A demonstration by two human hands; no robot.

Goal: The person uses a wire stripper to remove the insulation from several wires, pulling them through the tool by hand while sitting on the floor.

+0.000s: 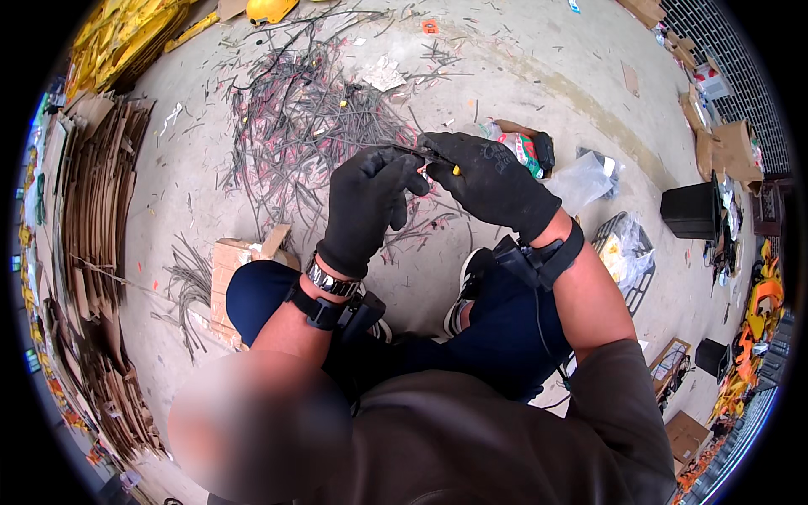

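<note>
My left hand [369, 205], in a black work glove, pinches one end of a thin dark strand [407, 150] that looks like a piece of cable. The strand reaches across to my right hand [495, 180], gloved the same way. A small yellow part [456, 170] shows between the right thumb and fingers; the rest of that held object is hidden. Just beyond both hands, a tangled heap of dark and reddish cable offcuts [309, 120] covers the concrete floor.
Flattened cardboard [95, 208] is stacked at the left. A cardboard box [230, 278] stands by my left knee, with more cut cable [189, 297] beside it. To the right are a plastic bag [584, 180], a black crate [637, 284] and a black bin [691, 208].
</note>
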